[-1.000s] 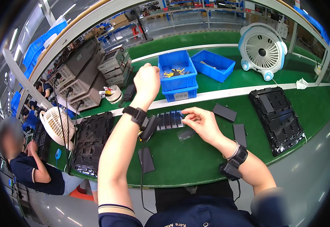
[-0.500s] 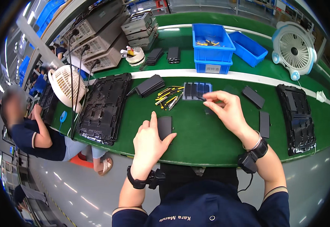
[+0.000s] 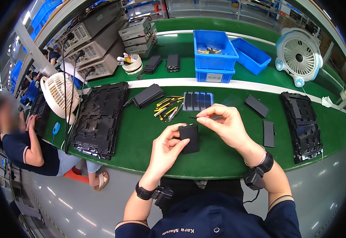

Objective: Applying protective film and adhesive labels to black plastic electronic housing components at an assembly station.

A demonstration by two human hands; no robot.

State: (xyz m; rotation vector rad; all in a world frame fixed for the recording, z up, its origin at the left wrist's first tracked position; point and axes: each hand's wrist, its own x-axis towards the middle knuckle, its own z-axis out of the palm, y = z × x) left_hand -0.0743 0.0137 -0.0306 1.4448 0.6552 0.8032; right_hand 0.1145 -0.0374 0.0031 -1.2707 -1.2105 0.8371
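My left hand (image 3: 165, 147) grips a flat black rectangular pack (image 3: 190, 142) by its left side, tilted up off the table, thumb across its face. Above its upper right, my right hand (image 3: 229, 127) pinches a small thin black strip (image 3: 193, 117) between thumb and fingertips; strip and pack look apart. Just beyond the hands lies a blue backing sheet (image 3: 208, 104) bearing several black strips. Left of the sheet is a loose pile of thin yellow-and-black strips (image 3: 168, 106). A stack of black packs (image 3: 149, 95) lies behind that pile.
Two loose black packs (image 3: 256, 106) (image 3: 268, 134) lie to the right, before a black moulded tray (image 3: 303, 127). More black trays (image 3: 97, 119) stand left. Blue bins (image 3: 215, 59) and a fan (image 3: 300, 55) are at the back. A co-worker (image 3: 30, 146) sits at far left.
My left hand has picked up the black pack from the table and tilted it upright. My right hand has moved left and nearer with the strip. The whole view has shifted slightly.
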